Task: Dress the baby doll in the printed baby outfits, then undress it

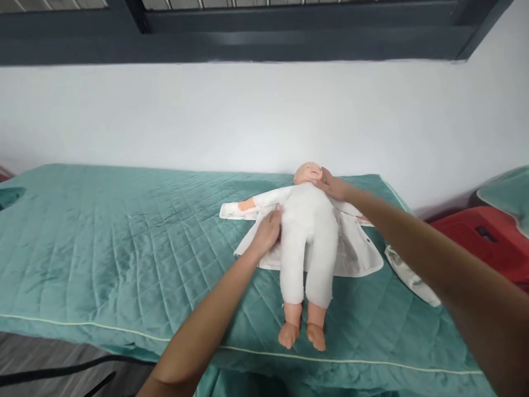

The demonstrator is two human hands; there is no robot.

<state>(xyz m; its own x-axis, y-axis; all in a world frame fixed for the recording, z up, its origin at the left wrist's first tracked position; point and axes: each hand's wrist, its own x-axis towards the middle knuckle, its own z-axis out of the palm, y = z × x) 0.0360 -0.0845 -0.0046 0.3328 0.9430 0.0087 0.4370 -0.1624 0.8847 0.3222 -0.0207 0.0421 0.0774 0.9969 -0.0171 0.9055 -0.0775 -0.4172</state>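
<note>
A baby doll (309,218) with a white cloth body lies on its back, its bare feet toward me. Spread out beneath it is an opened white baby shirt (357,253), with printed sleeves reaching to both sides. My left hand (268,229) grips the doll's side below its arm; some of its fingertips are hidden against the body. At the head and neck, my right hand (334,186) holds the doll, fingers beside the head and thumb near the chin. The doll's arm on the left rests over a shirt sleeve.
A green quilted cover (144,237) lies over the bed, against a white wall (206,116). A folded white printed cloth (411,278) lies right of the shirt, partly behind my right forearm. Beyond it are a red plastic object (479,234) and a green cushion (510,193).
</note>
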